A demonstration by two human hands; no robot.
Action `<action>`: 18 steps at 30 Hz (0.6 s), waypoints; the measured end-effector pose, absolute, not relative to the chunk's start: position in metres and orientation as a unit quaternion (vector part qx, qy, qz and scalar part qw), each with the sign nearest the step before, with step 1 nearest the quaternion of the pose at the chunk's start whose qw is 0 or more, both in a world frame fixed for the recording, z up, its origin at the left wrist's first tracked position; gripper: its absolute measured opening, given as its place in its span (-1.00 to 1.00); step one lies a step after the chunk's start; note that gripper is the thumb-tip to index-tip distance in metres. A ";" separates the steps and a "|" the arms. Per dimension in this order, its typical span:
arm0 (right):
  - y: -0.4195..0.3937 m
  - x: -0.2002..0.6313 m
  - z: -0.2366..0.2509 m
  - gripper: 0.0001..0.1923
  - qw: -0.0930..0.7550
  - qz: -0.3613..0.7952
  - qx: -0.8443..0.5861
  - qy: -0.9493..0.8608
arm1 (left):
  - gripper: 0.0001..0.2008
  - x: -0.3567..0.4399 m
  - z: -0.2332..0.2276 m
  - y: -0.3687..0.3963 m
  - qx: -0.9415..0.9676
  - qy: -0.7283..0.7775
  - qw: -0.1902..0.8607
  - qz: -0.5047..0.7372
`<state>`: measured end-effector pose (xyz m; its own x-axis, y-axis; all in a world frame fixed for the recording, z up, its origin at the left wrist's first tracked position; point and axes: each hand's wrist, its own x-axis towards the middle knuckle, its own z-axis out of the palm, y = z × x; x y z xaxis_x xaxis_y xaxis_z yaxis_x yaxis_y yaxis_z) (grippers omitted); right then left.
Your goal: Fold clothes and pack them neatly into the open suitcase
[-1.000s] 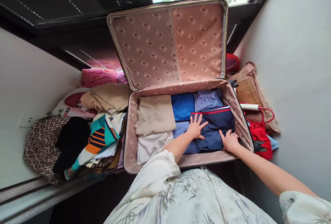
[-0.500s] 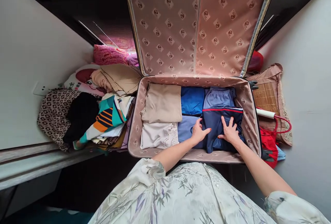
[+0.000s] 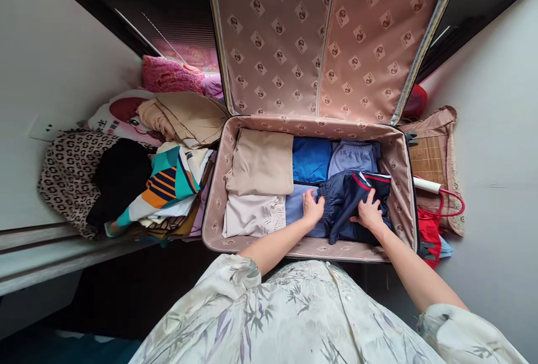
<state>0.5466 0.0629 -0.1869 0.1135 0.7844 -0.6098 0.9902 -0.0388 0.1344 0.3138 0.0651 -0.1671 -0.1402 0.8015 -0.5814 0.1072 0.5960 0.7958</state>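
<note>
An open suitcase [image 3: 300, 247] with a pink-brown patterned lining lies before me, holding folded clothes. On its right side a pair of navy trousers [image 3: 351, 193] with red and white stripes lies bunched, its gathered elastic waistband turned left. My left hand [image 3: 313, 208] is curled at that waistband, fingertips partly hidden. Resting on the trousers, my right hand [image 3: 370, 213] has its fingers apart. Beneath and beside them is a blue-grey folded garment [image 3: 295, 201]. Behind lie a bright blue garment [image 3: 311, 156] and greyish-blue elastic-waist shorts [image 3: 355, 155].
Beige folded trousers [image 3: 263, 159] and off-white trousers [image 3: 252, 215] fill the suitcase's left side. The lid [image 3: 323, 38] stands upright at the back. Left of the case is a heap with a colourful striped garment [image 3: 168, 179]. A woven bamboo mat [image 3: 432, 159] leans at the right wall.
The navy trousers have shifted from lying flat to bunched, and their elastic waistband now shows. My left hand has moved slightly left and curled; my right hand has stayed on the cloth.
</note>
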 end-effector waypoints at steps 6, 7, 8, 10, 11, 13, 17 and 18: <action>0.063 0.542 -0.182 0.48 0.255 -0.156 0.686 0.664 | -0.62 0.312 -0.184 0.099 0.121 0.620 0.759 0.161; 0.063 0.542 -0.182 0.49 0.257 -0.154 0.685 0.664 | -0.64 0.315 -0.184 0.100 0.124 0.603 0.773 0.158; 0.063 0.542 -0.182 0.49 0.258 -0.152 0.685 0.664 | -0.69 0.318 -0.184 0.099 0.147 0.592 0.773 0.173; 0.063 0.543 -0.182 0.49 0.261 -0.148 0.682 0.667 | -0.77 0.322 -0.183 0.096 0.249 0.599 0.725 0.234; 0.063 0.543 -0.182 0.50 0.263 -0.145 0.681 0.667 | -0.76 0.322 -0.183 0.095 0.311 0.616 0.676 0.258; 0.064 0.542 -0.181 0.53 0.267 -0.143 0.680 0.668 | -0.67 0.319 -0.181 0.092 0.404 0.677 0.554 0.266; 0.064 0.539 -0.175 0.55 0.265 -0.132 0.680 0.671 | -0.49 0.310 -0.167 0.084 0.461 0.747 0.414 0.241; 0.063 0.538 -0.174 0.53 0.262 -0.127 0.680 0.673 | -0.45 0.310 -0.162 0.080 0.499 0.725 0.403 0.250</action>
